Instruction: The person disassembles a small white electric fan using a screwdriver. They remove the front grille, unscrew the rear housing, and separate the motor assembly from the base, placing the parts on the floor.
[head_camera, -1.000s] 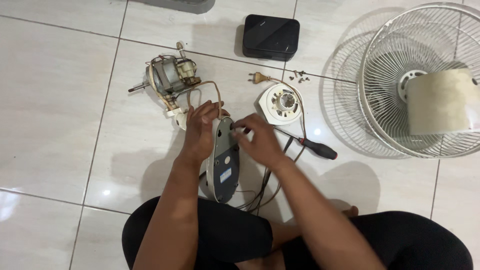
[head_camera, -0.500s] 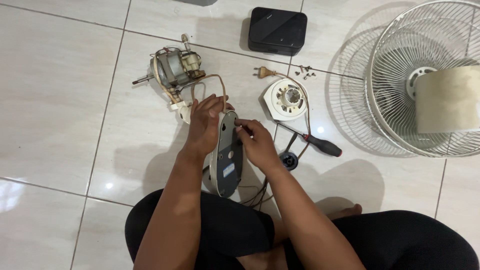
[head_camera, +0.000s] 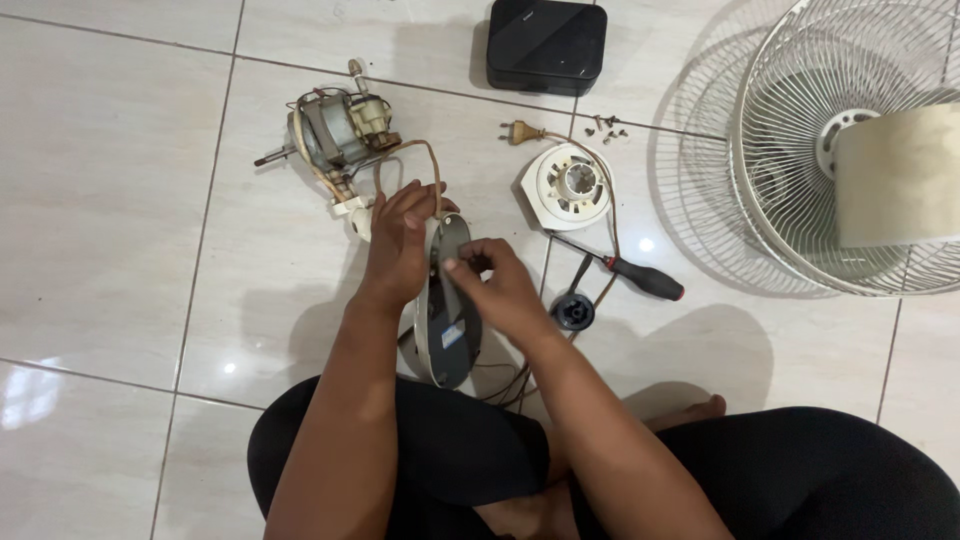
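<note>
My left hand (head_camera: 396, 245) grips the far end of an oval fan housing part (head_camera: 447, 330), white on the outside with a dark grey plate facing up, propped on edge against my lap. My right hand (head_camera: 497, 282) rests on the plate's upper end, fingertips pinched together at a spot near the top. Whether they hold a small screw is too small to tell. Thin brown wires (head_camera: 510, 385) trail out from under the part.
On the tiled floor lie a fan motor (head_camera: 335, 135) with a cord, a plug (head_camera: 520, 131), a round white cap (head_camera: 566, 186), several loose screws (head_camera: 603, 124), a red-and-black screwdriver (head_camera: 630, 273), a black knob (head_camera: 573, 311), a black box (head_camera: 546, 45) and white fan grilles (head_camera: 850, 170).
My right hand has slid left along the plate's top end. The housing part has tilted more on edge, and the view has shifted slightly.
</note>
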